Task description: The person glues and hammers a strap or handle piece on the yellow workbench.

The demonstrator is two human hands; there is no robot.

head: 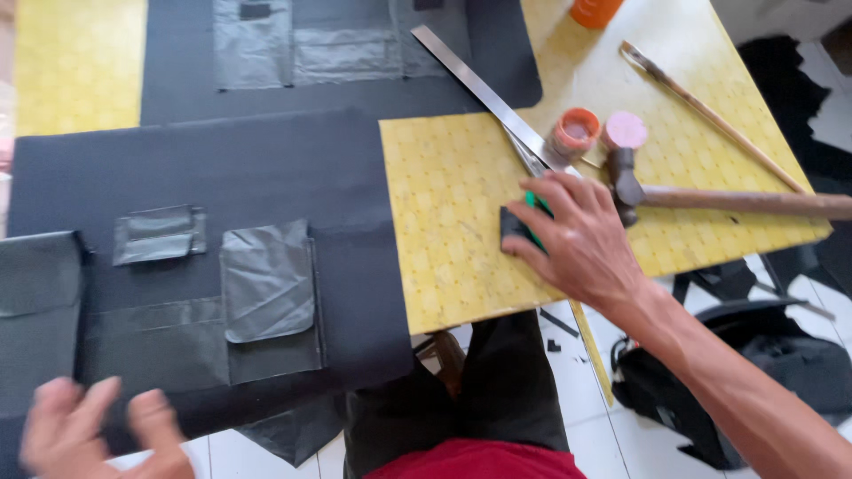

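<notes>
yellow patterned covering shows on the desk (444,266), and most of its left part lies under black sheet material (266,168) with grey pockets sewn onto it. the right hand (572,235) reaches across the yellow surface and rests with its fingers spread over a small black block with a green part (519,223); the fingers cover most of it, and whether they grip it or only press on it cannot be told. the block lies on the yellow covering just right of the black sheet's edge, close to the lower end of a long metal ruler (484,93) that runs diagonally up and to the left. a pair of scissors (530,158) lies along the ruler's lower end, partly hidden by the hand. just beyond the fingertips stand a small orange pot (575,131) and a pink lid (625,129), and a hammer (710,197) lies beside the hand with its wooden handle pointing right. a thin wooden stick (710,111) lies further back, well apart from the hand.

the left hand (98,430) is blurred at the bottom left, open with fingers apart, holding nothing, at the near edge of the black sheet below a grey pocket (264,279).
</notes>
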